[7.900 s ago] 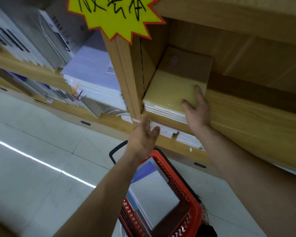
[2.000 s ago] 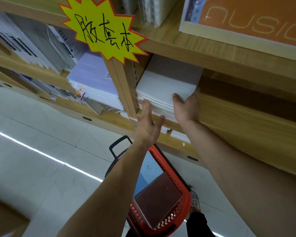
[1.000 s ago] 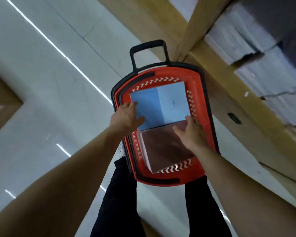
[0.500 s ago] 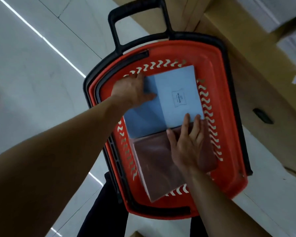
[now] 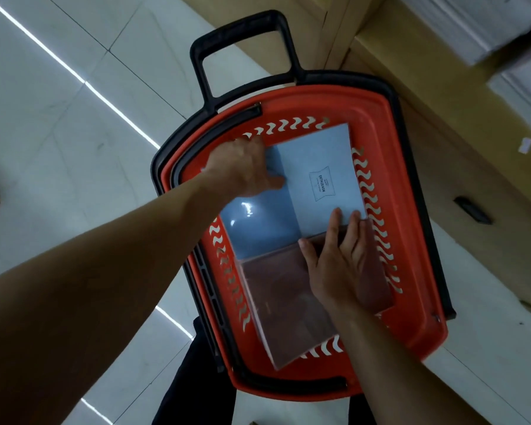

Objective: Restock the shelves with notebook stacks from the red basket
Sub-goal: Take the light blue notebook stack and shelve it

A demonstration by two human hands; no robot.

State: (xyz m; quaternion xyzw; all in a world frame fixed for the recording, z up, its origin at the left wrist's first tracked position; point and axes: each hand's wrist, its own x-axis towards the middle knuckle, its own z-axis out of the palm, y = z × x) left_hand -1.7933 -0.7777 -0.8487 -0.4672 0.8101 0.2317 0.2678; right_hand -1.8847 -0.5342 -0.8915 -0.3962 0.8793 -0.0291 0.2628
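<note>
Inside the red basket (image 5: 411,210), the brown notebook stack (image 5: 276,302) was covered by the flat, open right hand (image 5: 341,265). Beyond it, the blue notebook stack (image 5: 304,185) was gripped at its left edge by the left hand (image 5: 242,170).

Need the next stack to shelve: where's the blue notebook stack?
In the red basket, at its handle end, beyond the brown stack, lies the blue notebook stack.

Open basket (image 5: 411,302) top; notebook stacks (image 5: 319,179) tight against its walls.
</note>
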